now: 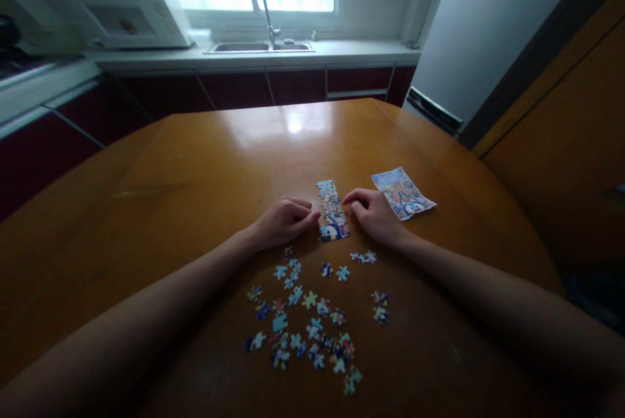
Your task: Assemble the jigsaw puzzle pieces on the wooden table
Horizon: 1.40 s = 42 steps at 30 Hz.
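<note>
Both my hands lay curled on the table [170, 196], my left hand [283, 221] and right hand [374, 213] touching the sides of the puzzle strip [333, 211], gripping nothing. Loose pieces [307, 317] lay near me, clear of my hands. I couldn't read the words on the picture sheet [403, 193] beside my right hand.

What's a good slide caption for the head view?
Two hands flank a joined puzzle strip; loose pieces lie nearer.

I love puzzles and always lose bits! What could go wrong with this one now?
The joined strip sits between the left hand and right hand; a hard push might pop it apart. The loose pieces lie between the forearms, so a sliding arm could scatter them across the glossy table.
</note>
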Each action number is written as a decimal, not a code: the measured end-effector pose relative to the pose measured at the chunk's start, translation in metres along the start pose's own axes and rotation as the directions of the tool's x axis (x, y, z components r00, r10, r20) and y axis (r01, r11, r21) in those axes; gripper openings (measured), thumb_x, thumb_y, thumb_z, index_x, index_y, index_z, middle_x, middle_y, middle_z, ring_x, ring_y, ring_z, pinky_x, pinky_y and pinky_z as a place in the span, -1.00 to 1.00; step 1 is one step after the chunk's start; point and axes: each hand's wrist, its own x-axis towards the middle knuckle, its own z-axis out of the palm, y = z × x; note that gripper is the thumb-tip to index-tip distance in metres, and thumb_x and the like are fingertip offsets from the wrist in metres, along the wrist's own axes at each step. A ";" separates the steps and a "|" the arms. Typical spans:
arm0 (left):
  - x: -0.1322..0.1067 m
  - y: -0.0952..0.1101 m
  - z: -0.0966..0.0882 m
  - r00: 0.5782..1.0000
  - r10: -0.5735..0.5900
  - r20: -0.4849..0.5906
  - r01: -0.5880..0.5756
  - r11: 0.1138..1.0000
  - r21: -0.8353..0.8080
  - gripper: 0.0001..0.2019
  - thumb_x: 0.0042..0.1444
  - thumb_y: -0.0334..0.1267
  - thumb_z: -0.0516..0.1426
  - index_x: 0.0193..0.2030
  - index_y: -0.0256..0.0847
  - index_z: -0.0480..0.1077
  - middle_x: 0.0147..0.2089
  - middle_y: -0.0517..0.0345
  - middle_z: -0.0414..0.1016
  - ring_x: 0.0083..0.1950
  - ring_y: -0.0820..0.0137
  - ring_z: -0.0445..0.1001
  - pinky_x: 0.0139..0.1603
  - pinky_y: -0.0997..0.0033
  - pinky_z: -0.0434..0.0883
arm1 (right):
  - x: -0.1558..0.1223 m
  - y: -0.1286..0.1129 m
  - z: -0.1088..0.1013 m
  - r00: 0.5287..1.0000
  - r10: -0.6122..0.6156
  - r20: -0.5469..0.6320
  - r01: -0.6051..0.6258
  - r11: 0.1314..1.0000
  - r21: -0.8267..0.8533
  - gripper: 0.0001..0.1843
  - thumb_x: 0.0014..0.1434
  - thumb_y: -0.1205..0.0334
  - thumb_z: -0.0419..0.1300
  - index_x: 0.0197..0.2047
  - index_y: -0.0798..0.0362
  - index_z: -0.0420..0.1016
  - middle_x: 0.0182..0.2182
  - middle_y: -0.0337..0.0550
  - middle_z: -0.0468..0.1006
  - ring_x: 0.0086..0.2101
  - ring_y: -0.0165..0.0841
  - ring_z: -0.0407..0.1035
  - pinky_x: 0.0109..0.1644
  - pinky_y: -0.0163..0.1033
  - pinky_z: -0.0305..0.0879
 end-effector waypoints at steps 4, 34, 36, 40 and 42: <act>0.000 0.001 0.000 1.000 -0.006 0.008 0.006 1.000 0.004 -0.50 0.43 -0.12 0.00 -0.55 -0.25 0.38 -0.59 0.22 0.26 -0.56 0.55 0.22 -0.50 0.52 0.23 | 0.000 0.000 0.000 1.000 0.007 0.003 -0.007 1.000 0.002 -0.76 0.13 0.36 0.10 -0.30 0.03 0.61 -0.36 -0.15 0.65 -0.31 -0.30 0.48 -0.20 -0.20 0.33; -0.003 -0.013 0.010 0.978 -0.186 -0.099 0.194 0.977 0.084 -0.53 0.36 -0.17 0.05 -0.61 -0.24 0.16 -0.58 0.33 0.02 -0.53 0.54 0.01 -0.47 0.44 0.05 | -0.001 0.001 0.001 1.000 -0.007 0.002 0.007 1.000 0.024 -0.77 0.12 0.35 0.09 -0.31 0.05 0.60 -0.42 -0.18 0.60 -0.38 -0.33 0.42 -0.26 -0.21 0.28; -0.003 -0.012 0.010 0.977 -0.187 -0.099 0.196 0.977 0.088 -0.53 0.36 -0.18 0.05 -0.61 -0.24 0.16 -0.59 0.32 0.03 -0.53 0.54 0.02 -0.47 0.44 0.05 | -0.001 0.001 0.001 1.000 -0.013 -0.003 0.013 1.000 0.018 -0.77 0.12 0.35 0.09 -0.32 0.05 0.60 -0.42 -0.18 0.59 -0.38 -0.34 0.41 -0.26 -0.21 0.27; -0.003 -0.011 0.010 0.976 -0.184 -0.113 0.194 0.977 0.088 -0.53 0.35 -0.18 0.06 -0.61 -0.24 0.16 -0.59 0.32 0.04 -0.53 0.54 0.02 -0.49 0.45 0.05 | -0.001 0.001 0.000 1.000 -0.016 -0.003 0.016 1.000 0.013 -0.77 0.12 0.35 0.09 -0.32 0.05 0.60 -0.42 -0.18 0.59 -0.39 -0.35 0.40 -0.27 -0.22 0.26; -0.003 -0.010 0.010 0.977 -0.178 -0.120 0.189 0.978 0.090 -0.53 0.35 -0.17 0.06 -0.62 -0.24 0.16 -0.60 0.32 0.04 -0.54 0.54 0.01 -0.50 0.46 0.05 | 0.000 0.003 0.001 1.000 -0.018 -0.002 0.018 1.000 0.007 -0.76 0.13 0.34 0.09 -0.31 0.05 0.61 -0.42 -0.18 0.59 -0.39 -0.35 0.40 -0.27 -0.22 0.26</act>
